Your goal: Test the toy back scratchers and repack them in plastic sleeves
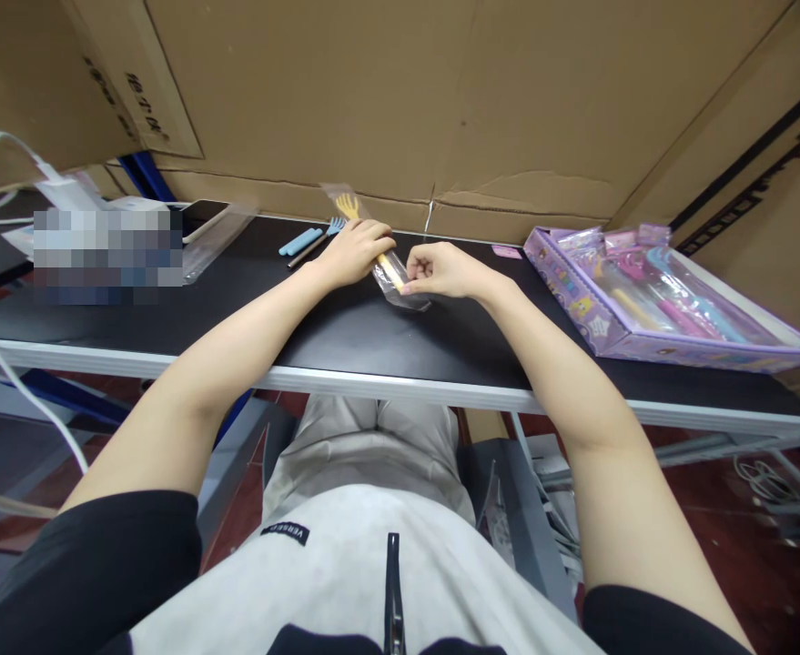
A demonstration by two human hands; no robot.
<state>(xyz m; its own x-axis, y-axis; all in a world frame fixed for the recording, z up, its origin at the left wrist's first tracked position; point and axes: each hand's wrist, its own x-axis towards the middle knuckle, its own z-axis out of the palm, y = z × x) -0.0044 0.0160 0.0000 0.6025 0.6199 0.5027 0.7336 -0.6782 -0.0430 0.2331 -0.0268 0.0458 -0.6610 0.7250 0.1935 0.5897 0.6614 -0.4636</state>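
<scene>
The left hand [359, 252] clamped the yellow claw-headed stick [390, 270] inside its clear plastic sleeve [414, 303], seemingly steadying it while the right hand [446, 270] pinched its end.

The left hand [360, 252] lies palm down, its fingers [379, 238] bent toward the right hand [449, 271]. Just beside it and slightly nearer the body, the right hand closes in a pinching grip, fingers curled. The left forearm [256, 314] and right forearm [551, 346] slant inward, both elbows spread wider than the hands.
</scene>
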